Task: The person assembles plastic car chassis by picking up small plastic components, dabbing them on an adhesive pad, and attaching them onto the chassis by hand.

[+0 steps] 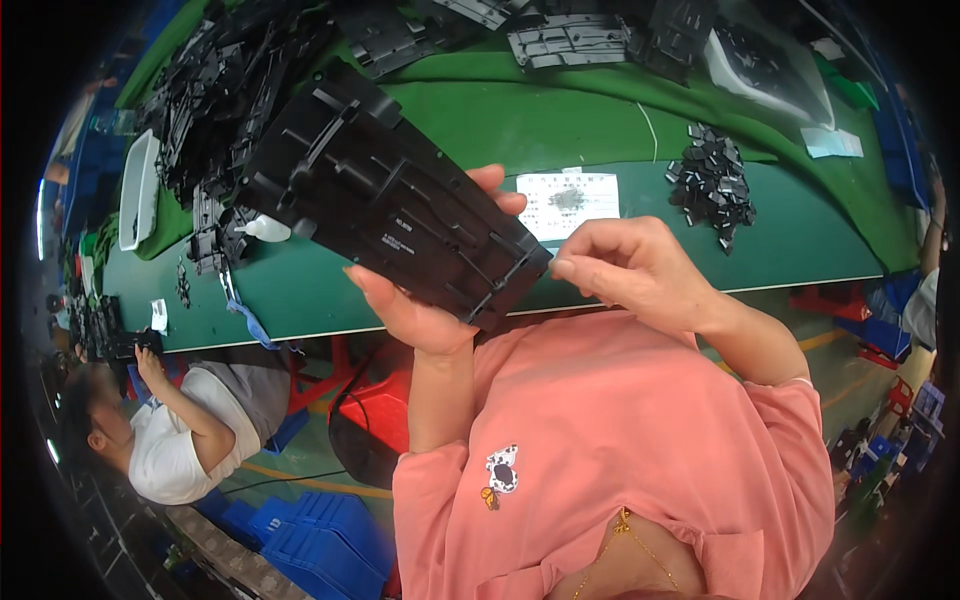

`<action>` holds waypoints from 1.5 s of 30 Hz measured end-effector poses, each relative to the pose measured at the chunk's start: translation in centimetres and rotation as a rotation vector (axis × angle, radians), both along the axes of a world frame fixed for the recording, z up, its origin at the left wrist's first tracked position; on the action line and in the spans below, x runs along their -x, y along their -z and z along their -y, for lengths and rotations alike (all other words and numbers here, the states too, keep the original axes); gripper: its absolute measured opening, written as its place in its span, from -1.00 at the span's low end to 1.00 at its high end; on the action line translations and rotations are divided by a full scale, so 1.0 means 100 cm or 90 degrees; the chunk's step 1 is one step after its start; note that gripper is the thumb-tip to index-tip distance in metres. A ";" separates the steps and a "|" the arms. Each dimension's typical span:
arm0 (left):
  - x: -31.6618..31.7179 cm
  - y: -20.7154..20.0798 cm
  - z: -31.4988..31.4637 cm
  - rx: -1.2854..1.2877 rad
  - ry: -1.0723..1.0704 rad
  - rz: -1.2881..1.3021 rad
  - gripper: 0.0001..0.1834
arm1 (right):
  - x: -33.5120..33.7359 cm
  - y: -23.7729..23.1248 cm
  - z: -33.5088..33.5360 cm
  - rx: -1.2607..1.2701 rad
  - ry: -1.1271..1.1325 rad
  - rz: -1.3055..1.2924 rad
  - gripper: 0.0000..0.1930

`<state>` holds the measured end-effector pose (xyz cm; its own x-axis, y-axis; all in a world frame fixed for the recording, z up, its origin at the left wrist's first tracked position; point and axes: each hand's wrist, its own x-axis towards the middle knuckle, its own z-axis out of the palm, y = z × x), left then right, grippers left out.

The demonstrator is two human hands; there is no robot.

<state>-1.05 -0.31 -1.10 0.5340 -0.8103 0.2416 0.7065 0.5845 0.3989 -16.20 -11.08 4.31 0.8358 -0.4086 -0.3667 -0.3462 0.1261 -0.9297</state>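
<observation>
A long black moulded plastic panel (pixel 390 195) with ribs and raised ridges is held up tilted over the table edge. My left hand (pixel 425 310) grips it from beneath, the thumb along its near edge and fingertips showing past its far side. At the panel's right end is my right hand (pixel 630 270), thumb and index finger pinched together against the corner. Whatever sits in that pinch is too small to make out. Just beyond the hands, a printed white paper (pixel 590 220) lies on the table with a small heap of tiny grey parts (pixel 567 200) on it.
A heap of small black pieces (pixel 712 185) lies to the right on the green table (pixel 640 260). More black panels (pixel 570 40) are piled at the back and left. A white bin (pixel 770 75), a squeeze bottle (pixel 268 229) and pliers (pixel 230 290) are around. A co-worker (pixel 190 430) sits at left.
</observation>
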 end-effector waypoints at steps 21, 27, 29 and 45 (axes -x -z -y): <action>-0.041 0.024 0.010 -0.092 -0.009 -0.066 -0.21 | 0.066 0.006 0.108 0.618 0.151 -0.070 -0.89; -0.043 0.026 0.013 -0.099 0.014 -0.091 -0.23 | 0.073 0.038 0.146 0.764 0.063 -0.205 -0.84; -0.044 0.028 0.012 -0.112 0.004 -0.095 -0.22 | 0.063 0.034 0.144 0.750 0.028 -0.320 -0.82; -0.044 0.025 0.011 -0.135 0.001 -0.122 -0.27 | 0.064 0.039 0.149 0.807 0.008 -0.264 -0.78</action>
